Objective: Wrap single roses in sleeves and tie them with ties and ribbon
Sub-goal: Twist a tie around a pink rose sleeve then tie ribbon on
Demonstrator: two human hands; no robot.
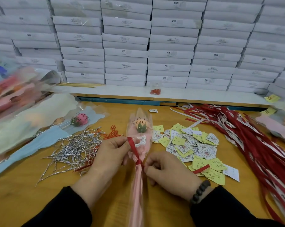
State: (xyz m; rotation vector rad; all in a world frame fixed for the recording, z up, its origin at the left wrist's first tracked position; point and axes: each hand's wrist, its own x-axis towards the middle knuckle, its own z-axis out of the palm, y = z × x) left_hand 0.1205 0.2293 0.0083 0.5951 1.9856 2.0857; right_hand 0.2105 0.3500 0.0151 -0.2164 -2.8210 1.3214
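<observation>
Tying: a red ribbon (pixel 135 150) is being knotted round the pinched neck of a pink sleeve (pixel 139 161) that is holding a single rose (pixel 141 126).
Left hand: the left hand (pixel 112 154) is curling round the sleeve just above the knot, thumb and forefinger pinching the upper ribbon tail.
Right hand: the right hand (pixel 166 171) is lying with fingers curled, fingertips pinching the ribbon at the knot; the other tail is trailing out right over the cards.
Rose position: it is lying lengthwise at the middle of the wooden table (pixel 15 194), bloom pointing away, stem end toward the person.
Left side: silver twist ties (pixel 72 151) are lying heaped beside spare sleeves (pixel 31 128).
Right side: small cards (pixel 192 145) are lying piled, with loose red ribbons (pixel 253 136) beyond.
Behind: white boxes (pixel 127 51) are standing stacked.
</observation>
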